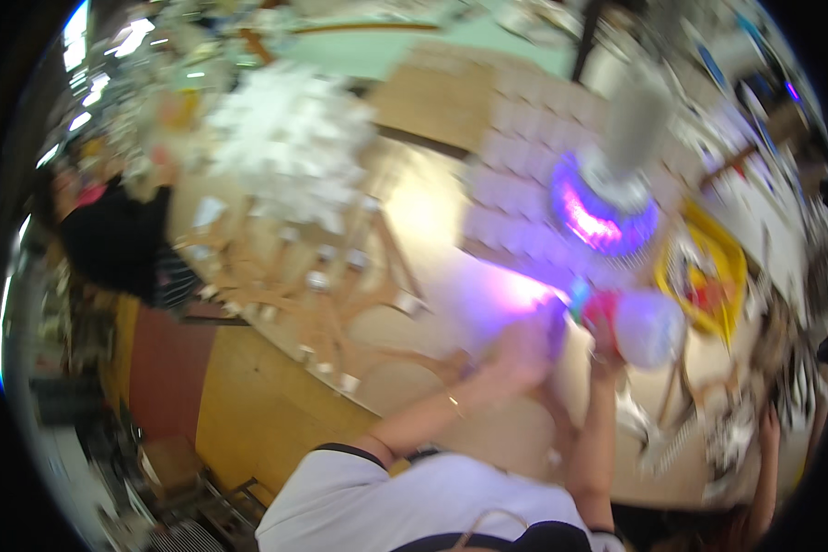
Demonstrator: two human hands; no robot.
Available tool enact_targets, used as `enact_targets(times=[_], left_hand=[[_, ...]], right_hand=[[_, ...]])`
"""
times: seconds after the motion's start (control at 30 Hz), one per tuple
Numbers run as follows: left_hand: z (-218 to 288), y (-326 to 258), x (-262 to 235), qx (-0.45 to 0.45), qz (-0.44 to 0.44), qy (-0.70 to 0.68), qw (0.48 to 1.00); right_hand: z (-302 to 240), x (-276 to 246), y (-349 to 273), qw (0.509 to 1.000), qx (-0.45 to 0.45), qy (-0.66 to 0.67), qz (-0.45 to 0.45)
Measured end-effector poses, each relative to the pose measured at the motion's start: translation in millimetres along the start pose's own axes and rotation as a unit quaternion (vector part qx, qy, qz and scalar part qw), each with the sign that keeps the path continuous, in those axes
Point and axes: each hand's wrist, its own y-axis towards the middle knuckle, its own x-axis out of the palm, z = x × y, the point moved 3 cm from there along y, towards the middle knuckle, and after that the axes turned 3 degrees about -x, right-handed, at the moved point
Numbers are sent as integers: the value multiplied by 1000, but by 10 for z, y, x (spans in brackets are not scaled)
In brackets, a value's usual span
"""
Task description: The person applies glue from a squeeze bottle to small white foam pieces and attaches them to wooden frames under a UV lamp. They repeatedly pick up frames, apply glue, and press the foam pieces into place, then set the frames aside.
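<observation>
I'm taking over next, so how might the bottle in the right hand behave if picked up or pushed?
Lying down, the bottle would probably roll: its body looks round. Its pale, plastic-looking wall may give when gripped. The right hand alone holds it, so it's likely fairly light.

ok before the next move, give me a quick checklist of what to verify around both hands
1. Lamp lit: ok, it glows purple.
2. Bottle in the right hand: ok, held at its red part.
3. Left hand holding something: cannot tell, too blurred.
4. Bottle's tip apart from the left hand: cannot tell, they are close and blurred.
5. Yellow basket apart from both hands: ok, it sits to their right.
6. Fingers clearly visible: not ok, motion blur.
</observation>
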Motion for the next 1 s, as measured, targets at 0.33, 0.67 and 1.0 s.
enact_targets(times=[0.33,0.67,1.0], left_hand=[[91,-25,-45,99,104,-59,988],[128,-62,-25,123,118,-77,982],[122,-88,-4,137,129,-64,980]], right_hand=[[330,-110,-120,995,49,13,92],[199,-150,-84,991,36,55,118],[138,-189,-82,990,34,72,114]])
